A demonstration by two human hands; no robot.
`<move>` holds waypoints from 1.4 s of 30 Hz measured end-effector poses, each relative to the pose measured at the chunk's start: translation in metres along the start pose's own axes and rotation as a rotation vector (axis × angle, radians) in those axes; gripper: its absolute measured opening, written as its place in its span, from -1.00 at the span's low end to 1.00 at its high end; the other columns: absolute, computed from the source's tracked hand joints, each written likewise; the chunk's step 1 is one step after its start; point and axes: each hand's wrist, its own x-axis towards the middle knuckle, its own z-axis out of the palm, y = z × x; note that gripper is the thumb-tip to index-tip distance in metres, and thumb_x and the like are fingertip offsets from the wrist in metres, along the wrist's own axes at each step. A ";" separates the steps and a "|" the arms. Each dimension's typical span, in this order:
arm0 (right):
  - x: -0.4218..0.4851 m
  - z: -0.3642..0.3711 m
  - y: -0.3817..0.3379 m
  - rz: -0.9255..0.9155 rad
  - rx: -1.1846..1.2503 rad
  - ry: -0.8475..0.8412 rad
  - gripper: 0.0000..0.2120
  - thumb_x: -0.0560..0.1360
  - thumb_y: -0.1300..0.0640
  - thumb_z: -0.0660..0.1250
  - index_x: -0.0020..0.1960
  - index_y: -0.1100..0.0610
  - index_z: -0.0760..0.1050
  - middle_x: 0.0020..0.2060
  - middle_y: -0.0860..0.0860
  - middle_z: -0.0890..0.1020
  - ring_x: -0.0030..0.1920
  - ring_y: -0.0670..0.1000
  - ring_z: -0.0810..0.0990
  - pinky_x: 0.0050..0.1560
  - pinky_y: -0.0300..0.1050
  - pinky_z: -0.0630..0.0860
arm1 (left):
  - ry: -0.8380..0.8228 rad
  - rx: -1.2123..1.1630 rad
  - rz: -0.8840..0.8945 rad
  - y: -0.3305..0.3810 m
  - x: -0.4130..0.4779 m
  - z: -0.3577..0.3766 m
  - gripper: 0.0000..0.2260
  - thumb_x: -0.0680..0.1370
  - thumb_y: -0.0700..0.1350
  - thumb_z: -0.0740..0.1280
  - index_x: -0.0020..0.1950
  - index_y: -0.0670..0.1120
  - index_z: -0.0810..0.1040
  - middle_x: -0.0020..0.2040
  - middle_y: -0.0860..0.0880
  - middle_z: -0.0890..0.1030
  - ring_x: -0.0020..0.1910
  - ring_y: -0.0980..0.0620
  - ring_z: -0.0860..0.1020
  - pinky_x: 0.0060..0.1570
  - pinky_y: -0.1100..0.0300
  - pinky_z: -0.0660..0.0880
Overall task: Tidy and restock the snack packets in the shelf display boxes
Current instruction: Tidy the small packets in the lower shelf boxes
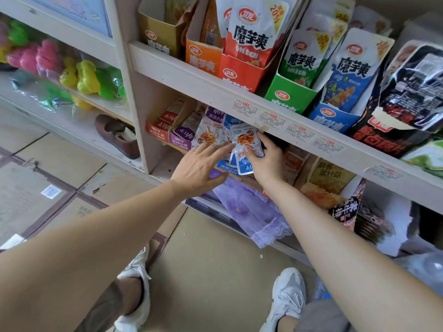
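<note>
Snack packets (244,149), a small blue-and-white bunch printed with orange strips, are in the right hand (266,159) at the front edge of the lower shelf, just under the lip of the upper shelf (215,88). The thumb lies on the front of the bunch and the fingers curl behind it. The left hand (199,164) is flat with its fingers straight and grasps nothing; its tips are at the left side of the same bunch.

The job looks about midway. Along the upper shelf, the orange box (203,61), red box (242,73), green box (287,95) and blue box (328,119) stand with packs upright in them. The yellow box (160,37) at the left end looks low on stock.

At the left end of the lower shelf, the small red box (157,131) and purple box (181,138) look orderly. These snack packets seem meant for the low blue box (223,166) under the hands, with loose packets leaning behind it. Packs toward the right end lie askew and probably need straightening.

The shelving is pale and worn, with price labels (299,131) stuck along the front edge. A lilac lace cloth (251,212) hangs from the level below. Cardboard cartons (60,164) cover the floor. The neighbouring bay holds a brown shoe (117,136) and bright plastic toys (84,75).
</note>
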 end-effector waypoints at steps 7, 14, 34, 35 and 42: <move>0.004 0.002 -0.004 -0.088 -0.088 -0.110 -0.42 0.51 0.01 0.46 0.49 -0.07 0.39 0.25 -0.07 0.64 0.26 -0.08 0.59 0.31 -0.03 0.52 | -0.042 0.078 -0.109 0.009 0.019 0.002 -0.32 0.50 0.50 0.11 0.51 0.18 0.44 0.30 -0.01 0.55 0.12 -0.07 0.50 0.04 0.00 0.50; -0.009 -0.011 0.010 -0.219 -0.290 -0.216 -0.28 0.50 0.31 0.41 0.58 0.04 0.24 0.38 0.11 0.47 0.31 0.07 0.51 0.10 -0.48 0.46 | -0.075 0.168 -0.113 0.006 0.025 0.004 -0.42 0.57 0.38 0.18 0.52 0.13 0.41 0.44 0.00 0.46 0.28 -0.11 0.49 0.18 -0.03 0.46; -0.012 -0.022 0.022 -0.289 -0.592 -0.141 -0.32 0.39 0.10 0.58 0.47 0.01 0.44 0.11 0.14 0.42 0.14 0.20 0.50 0.13 0.10 0.53 | -0.101 -0.007 -0.017 -0.001 0.020 -0.010 -0.55 0.52 -0.23 0.39 0.42 -0.16 0.48 0.37 -0.22 0.46 0.28 -0.21 0.46 0.19 -0.05 0.49; -0.013 -0.021 0.024 -0.279 -0.580 -0.145 -0.30 0.38 0.06 0.59 0.47 -0.01 0.44 0.11 0.13 0.41 0.15 0.19 0.49 0.13 0.10 0.53 | -0.087 0.014 -0.047 -0.005 0.019 -0.010 -0.57 0.50 -0.28 0.38 0.37 -0.20 0.50 0.30 -0.23 0.49 0.22 -0.22 0.48 0.16 -0.06 0.49; -0.015 -0.020 0.024 -0.232 -0.511 -0.133 -0.28 0.36 -0.18 0.54 0.46 -0.06 0.44 0.13 0.10 0.39 0.18 0.15 0.50 0.21 0.05 0.51 | -0.108 0.128 -0.034 -0.022 0.016 -0.021 -0.64 0.47 -0.48 0.34 0.24 -0.26 0.61 0.15 -0.25 0.65 0.25 -0.27 0.56 0.26 -0.13 0.53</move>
